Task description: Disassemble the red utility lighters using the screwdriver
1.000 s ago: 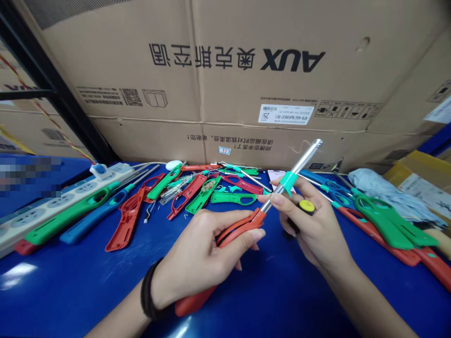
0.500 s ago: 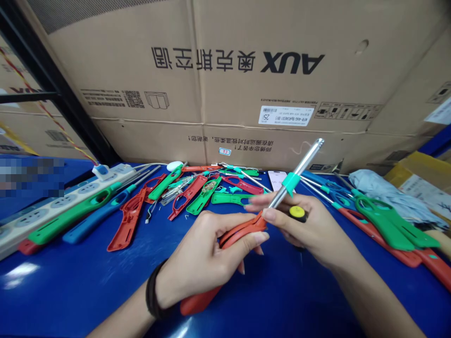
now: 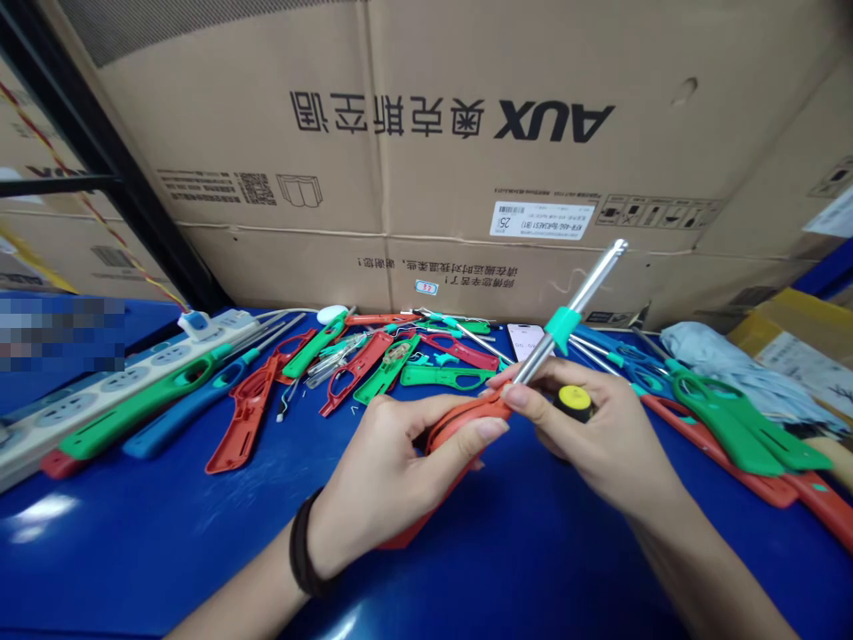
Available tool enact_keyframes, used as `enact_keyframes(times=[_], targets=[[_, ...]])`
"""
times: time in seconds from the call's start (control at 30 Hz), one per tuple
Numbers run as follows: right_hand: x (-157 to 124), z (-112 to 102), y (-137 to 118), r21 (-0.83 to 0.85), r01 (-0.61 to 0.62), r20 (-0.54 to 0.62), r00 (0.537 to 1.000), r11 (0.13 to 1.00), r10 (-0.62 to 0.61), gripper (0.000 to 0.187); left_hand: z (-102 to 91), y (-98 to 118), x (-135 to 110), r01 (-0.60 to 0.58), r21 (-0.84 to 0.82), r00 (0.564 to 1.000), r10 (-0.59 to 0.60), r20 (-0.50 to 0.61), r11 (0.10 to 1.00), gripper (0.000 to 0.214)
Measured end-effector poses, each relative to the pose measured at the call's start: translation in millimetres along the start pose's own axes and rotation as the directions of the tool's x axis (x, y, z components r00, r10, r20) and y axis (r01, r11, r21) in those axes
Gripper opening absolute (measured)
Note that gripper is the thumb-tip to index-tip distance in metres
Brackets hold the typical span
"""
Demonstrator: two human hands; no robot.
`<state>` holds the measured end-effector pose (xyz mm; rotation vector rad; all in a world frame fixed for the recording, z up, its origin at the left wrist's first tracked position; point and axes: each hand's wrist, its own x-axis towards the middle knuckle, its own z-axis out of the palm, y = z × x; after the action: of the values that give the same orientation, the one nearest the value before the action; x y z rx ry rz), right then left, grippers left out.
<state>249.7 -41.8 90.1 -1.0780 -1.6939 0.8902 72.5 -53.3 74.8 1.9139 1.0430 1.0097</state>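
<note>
Left hand clasps the red handle, right hand pinches at the tube's base, yellow-capped tool tucked within; the step appears to be working this joint, the next move requiring steady left support.

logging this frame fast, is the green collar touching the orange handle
No, the green collar sits partway up the metal tube, with bare tube showing between it and the orange handle.

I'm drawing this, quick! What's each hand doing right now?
Left hand: closed, holding the red lighter handle.
Right hand: closed, pinching at the base of the metal tube, also holding a yellow-ended tool.
</note>
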Motion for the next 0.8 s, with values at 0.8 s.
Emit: enact_keyframes(times=[0.8], targets=[[1.8, -9.4, 2.5, 0.039, 0.006, -0.160, 0.987, 0.999, 0.001, 0.025, 2.9, -5.1, 2.1, 0.060, 0.037, 0.998, -0.059, -0.018, 0.998, 0.029]])
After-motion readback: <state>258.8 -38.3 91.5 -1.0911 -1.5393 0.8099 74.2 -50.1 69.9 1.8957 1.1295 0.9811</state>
